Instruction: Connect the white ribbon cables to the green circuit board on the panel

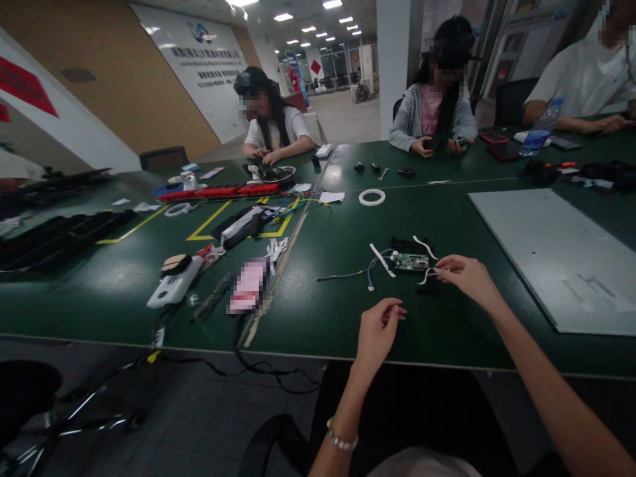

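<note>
A small green circuit board (410, 261) with white flat ribbon strips and thin wires lies on the dark green table (338, 291) in front of me. My right hand (467, 277) reaches to the board's right side, its fingers pinched on a white ribbon strip (428, 274) beside a small black part (428, 289). My left hand (378, 331) hovers over the near table edge with fingertips curled together; I cannot make out anything in them. A bead bracelet sits on my left wrist.
A pale grey panel (556, 258) lies at the right. A tape ring (371, 197) sits farther back. At left are a white device (173, 281), cables, a red strip (218, 192) and black trays (54, 235). Three people sit across the table.
</note>
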A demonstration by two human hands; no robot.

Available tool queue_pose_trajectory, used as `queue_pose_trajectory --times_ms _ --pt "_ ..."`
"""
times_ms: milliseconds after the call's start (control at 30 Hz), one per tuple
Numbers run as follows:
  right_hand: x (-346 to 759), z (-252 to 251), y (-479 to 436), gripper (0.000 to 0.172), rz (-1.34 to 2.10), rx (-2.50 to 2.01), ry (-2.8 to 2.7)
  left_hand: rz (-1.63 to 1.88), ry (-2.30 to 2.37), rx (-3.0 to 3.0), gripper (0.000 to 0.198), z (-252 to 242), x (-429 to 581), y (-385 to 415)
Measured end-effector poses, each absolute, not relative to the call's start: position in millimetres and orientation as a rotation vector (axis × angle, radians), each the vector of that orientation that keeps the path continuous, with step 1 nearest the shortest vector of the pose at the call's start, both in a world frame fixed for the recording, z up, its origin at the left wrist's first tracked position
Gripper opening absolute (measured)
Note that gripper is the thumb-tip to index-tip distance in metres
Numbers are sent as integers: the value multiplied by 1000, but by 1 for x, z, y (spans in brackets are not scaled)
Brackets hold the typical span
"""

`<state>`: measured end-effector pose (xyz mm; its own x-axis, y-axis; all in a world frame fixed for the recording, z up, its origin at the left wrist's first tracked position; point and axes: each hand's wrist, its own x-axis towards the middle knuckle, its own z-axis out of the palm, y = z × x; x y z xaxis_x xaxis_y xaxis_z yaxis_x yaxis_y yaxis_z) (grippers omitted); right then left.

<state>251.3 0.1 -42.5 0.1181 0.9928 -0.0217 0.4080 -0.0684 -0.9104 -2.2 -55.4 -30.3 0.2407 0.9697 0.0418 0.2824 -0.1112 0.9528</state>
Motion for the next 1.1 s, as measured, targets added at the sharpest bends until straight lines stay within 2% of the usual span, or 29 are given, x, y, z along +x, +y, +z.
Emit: queue_pose_trajectory --times_ms 133,300,367,533,700,833,1000,1100 --pt "235 -24 -15 33 826 -1464 -1385 946 1176 1450 29 -27 2 -50" --pt "202 1 -48 26 860 -1304 -1449 853 940 1090 57 -16 14 -43" --pt "195 6 -60 22 816 -1302 -1522 852 910 1038 61 -14 17 -42" --pt "196 7 -75 19 817 -1338 -1657 921 975 1120 46 -15 15 -40" --pt "199 0 -73 44 1114 -1324 -1469 874 976 1252 46 -12 12 -43" --pt "192 -5 -66 42 1308 -1326 -1471 867 1021 1472 46 -6 12 -47" --pt "186 -5 -58 36 1114 -1452 -1582 851 1196 1896 47 5 8 -45" --pt "189 0 -54 34 1037 -1453 -1544 913 1238 1896 45 9 1 -36"
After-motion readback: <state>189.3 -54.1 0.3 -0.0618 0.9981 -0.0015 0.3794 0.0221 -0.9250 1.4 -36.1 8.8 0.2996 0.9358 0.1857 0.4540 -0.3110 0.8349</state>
